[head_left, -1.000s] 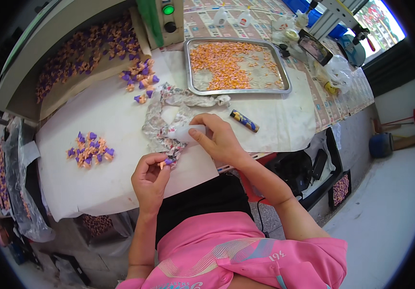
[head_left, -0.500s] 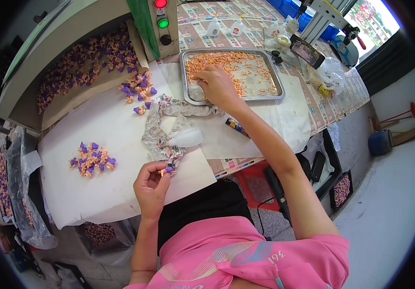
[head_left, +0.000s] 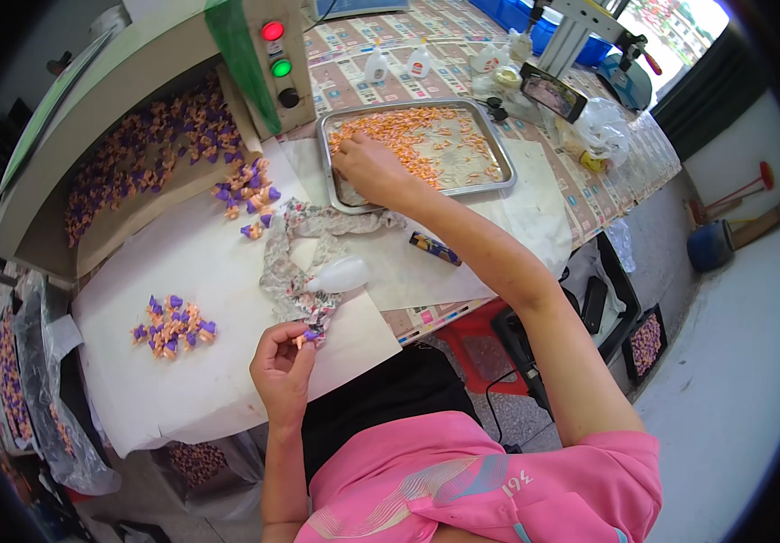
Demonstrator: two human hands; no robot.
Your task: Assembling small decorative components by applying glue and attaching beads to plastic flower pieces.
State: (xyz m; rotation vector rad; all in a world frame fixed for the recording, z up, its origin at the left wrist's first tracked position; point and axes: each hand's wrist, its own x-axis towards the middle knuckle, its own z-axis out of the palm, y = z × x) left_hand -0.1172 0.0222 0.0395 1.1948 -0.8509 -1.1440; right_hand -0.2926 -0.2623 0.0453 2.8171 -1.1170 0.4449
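Right hand (head_left: pixel 367 167) reaches into metal tray (head_left: pixel 499 176), fingers curled among orange pieces (head_left: pixel 426 136); whether anything pinched, cannot tell. Left hand (head_left: pixel 281 362) near tabletop (head_left: pixel 218 271) edge, well short of tray, fingers clamped on small purple-orange piece (head_left: pixel 304 337). Glue bottle (head_left: pixel 340 274) lies between tray and left hand.

— What sort of place is this?
— A small craft workshop: a machine with red and green buttons (head_left: pixel 277 50), a metal tray of orange pieces (head_left: pixel 417 149), glue bottles (head_left: pixel 399 63), and heaps of purple-and-orange ornaments (head_left: pixel 173 326) on a paper-covered bench (head_left: pixel 191 271).
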